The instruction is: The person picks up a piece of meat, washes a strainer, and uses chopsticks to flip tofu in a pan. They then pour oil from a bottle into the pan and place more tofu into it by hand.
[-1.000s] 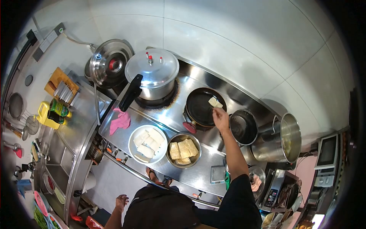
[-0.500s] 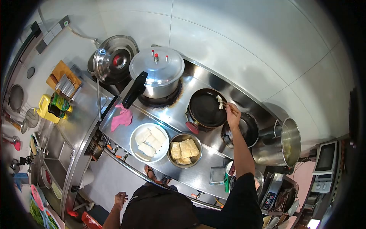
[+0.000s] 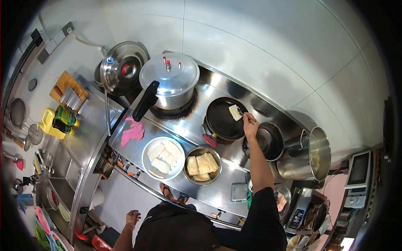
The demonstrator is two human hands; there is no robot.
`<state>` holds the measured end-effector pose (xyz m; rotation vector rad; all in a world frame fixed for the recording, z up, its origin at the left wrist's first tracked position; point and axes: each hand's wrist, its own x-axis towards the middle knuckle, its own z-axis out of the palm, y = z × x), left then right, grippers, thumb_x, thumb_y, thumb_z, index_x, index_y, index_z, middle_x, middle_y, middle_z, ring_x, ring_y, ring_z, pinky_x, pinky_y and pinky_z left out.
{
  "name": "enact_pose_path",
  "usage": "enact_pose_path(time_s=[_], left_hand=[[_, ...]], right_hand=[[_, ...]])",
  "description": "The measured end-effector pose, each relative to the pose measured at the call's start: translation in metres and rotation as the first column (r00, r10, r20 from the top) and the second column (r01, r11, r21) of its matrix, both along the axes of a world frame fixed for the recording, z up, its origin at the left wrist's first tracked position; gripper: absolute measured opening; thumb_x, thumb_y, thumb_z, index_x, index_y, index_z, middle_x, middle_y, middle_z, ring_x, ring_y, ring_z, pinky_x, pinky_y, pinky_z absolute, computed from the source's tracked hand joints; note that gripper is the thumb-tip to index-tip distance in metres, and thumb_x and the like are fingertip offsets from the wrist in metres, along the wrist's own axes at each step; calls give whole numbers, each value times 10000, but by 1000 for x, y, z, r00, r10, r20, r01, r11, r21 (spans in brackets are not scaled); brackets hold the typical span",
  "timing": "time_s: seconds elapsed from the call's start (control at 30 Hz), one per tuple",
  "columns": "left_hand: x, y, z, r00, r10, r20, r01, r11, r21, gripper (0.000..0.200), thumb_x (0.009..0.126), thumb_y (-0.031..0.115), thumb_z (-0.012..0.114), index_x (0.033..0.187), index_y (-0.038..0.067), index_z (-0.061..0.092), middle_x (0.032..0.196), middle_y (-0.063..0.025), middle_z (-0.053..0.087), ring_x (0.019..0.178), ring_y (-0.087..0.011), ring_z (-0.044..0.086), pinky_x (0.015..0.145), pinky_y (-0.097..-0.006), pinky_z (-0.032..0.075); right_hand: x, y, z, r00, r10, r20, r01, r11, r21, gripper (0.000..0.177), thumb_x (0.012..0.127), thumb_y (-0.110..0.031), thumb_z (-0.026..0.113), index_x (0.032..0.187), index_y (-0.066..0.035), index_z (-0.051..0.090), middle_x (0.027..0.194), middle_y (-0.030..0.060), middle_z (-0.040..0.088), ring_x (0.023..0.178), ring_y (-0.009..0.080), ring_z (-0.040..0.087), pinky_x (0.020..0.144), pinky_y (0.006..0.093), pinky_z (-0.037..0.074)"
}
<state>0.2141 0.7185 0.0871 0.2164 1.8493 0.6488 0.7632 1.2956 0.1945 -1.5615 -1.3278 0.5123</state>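
A pale tiled wall (image 3: 251, 54) fills the top of the frame, and a steel desk (image 3: 215, 190) with burners runs below it, from centre left down towards the lower right. Right of centre, the fingers of your right hand (image 3: 250, 125) pinch what look like dark chopsticks (image 3: 241, 112), probably to keep your skin away from the pan. At their tips is a pale slab (image 3: 235, 112), over the right part of the frying pan (image 3: 220, 121); you cannot tell from here whether it touches the pan's base.

Just right of that pan, partly behind your wrist, sits a second dark pan (image 3: 268, 142). Below and left of the frying pan, two vessels stand side by side: a white dish (image 3: 145, 161) of white slabs (image 3: 163, 157) and a steel bowl (image 3: 218, 161) of yellowish slabs (image 3: 205, 162). They seem set at the near edge so you can reach both easily, with the two kinds kept apart.

At lower left, your left hand (image 3: 133, 217) hangs away from the desk, its fingers loosely curled around nothing visible. Farther out, the pressure cooker (image 3: 169, 79) stands at upper centre, its black handle angled towards your side, perhaps for easy gripping.
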Motion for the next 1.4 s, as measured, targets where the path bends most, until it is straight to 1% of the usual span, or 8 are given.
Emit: enact_pose_path(time_s=[0.13, 0.23, 0.37, 0.47, 0.57, 0.67, 1.13, 1.4], left_hand=[[2, 4, 3, 1000, 8, -25, -8, 1000, 1, 243, 927, 197, 558, 1095, 29, 609, 907, -89, 681, 702, -160, 635, 593, -274, 477], [4, 0, 1, 1000, 18, -7, -18, 1000, 0, 234, 926, 195, 559, 1082, 29, 612, 906, -92, 681, 701, -162, 636, 588, -275, 479], [8, -6, -1, 1000, 19, 18, -19, 1000, -25, 220, 924, 189, 558, 1068, 32, 612, 909, -98, 680, 706, -162, 637, 584, -273, 481], [4, -10, -3, 1000, 1, 24, 0, 999, -50, 214, 927, 192, 557, 1061, 33, 611, 907, -99, 679, 706, -164, 637, 582, -270, 480], [0, -8, -1, 1000, -10, 3, 11, 999, -40, 225, 932, 200, 554, 1075, 35, 611, 915, -98, 682, 711, -165, 638, 591, -272, 482], [-3, 0, 4, 999, -15, -44, 14, 1000, -17, 247, 934, 206, 552, 1104, 36, 611, 933, -95, 687, 724, -165, 641, 608, -277, 485], [1, -22, 6, 999, 31, -39, -33, 998, -62, 247, 929, 182, 529, 1098, 20, 609, 917, -99, 685, 703, -157, 640, 594, -281, 484], [-5, -14, 9, 999, 23, -45, -25, 999, -34, 250, 933, 191, 534, 1100, 20, 607, 914, -97, 687, 716, -162, 646, 617, -288, 493]], right_hand=[[3, 9, -15, 998, 57, -35, -56, 998, 15, 202, 916, -162, 628, 1032, -10, 694, 830, 66, 699, 754, 130, 645, 697, 262, 511], [-4, -11, 16, 987, -63, -150, 53, 996, -69, 217, 947, -184, 599, 1065, -22, 681, 852, 39, 684, 735, 101, 634, 658, 237, 506], [-16, -47, 7, 978, 85, -189, -89, 996, -9, 184, 945, -132, 595, 1082, -44, 682, 850, 18, 656, 701, 77, 600, 612, 216, 483], [-37, -68, 9, 970, 244, -21, -240, 965, 105, 151, 920, -43, 563, 1037, -8, 651, 939, 58, 627, 743, 137, 625, 670, 261, 508], [-49, -63, 7, 924, 233, 304, -301, 933, 198, 185, 857, 12, 552, 1015, -26, 640, 966, 143, 613, 810, 307, 642, 727, 359, 515], [-58, -44, 4, 918, 203, 342, -297, 922, 248, 193, 832, 24, 540, 993, -30, 632, 994, 176, 604, 874, 395, 611, 755, 419, 505], [-69, -21, -12, 935, 78, 345, -185, 939, 290, 218, 855, -42, 529, 1045, -36, 635, 999, 169, 614, 877, 376, 629, 753, 425, 518], [-80, 2, -26, 849, 41, 526, -155, 973, 173, 221, 897, -144, 529, 1087, -58, 602, 1048, 163, 600, 844, 403, 633, 720, 462, 541]])
